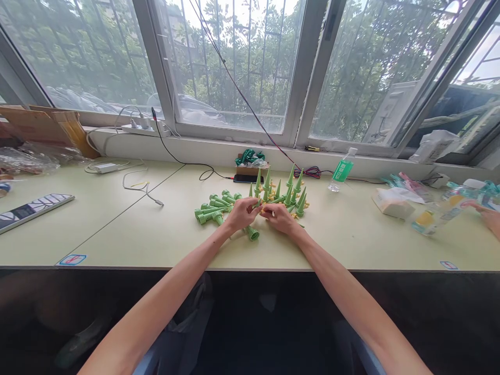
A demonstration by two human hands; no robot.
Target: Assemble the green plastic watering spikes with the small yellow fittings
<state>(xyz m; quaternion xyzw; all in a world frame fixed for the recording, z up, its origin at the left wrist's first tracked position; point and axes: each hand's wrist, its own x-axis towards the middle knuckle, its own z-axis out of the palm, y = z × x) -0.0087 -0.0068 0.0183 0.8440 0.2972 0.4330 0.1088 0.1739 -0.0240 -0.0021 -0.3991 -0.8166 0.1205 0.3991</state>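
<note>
My left hand [241, 214] is closed around a green plastic watering spike [258, 203], much of it hidden by the fingers. My right hand [278, 216] meets it from the other side, fingertips pinched on a small yellow valve [262, 210] at the spike. Behind and to the right of my hands stand several green spikes [300, 205] with yellow valves, tips pointing up. To the left lies a pile of green tubes [211, 211] with wide round ends. One more green tube [253, 234] rests just in front, between my wrists.
A phone [246, 178] lies before a small box [250, 167]. A water bottle [342, 171] stands back right. Cables [145, 190] and a flat panel [35, 211] are left. At far right, another person's hand [488, 216] touches a clear bottle [439, 213] near a tissue pack [394, 203].
</note>
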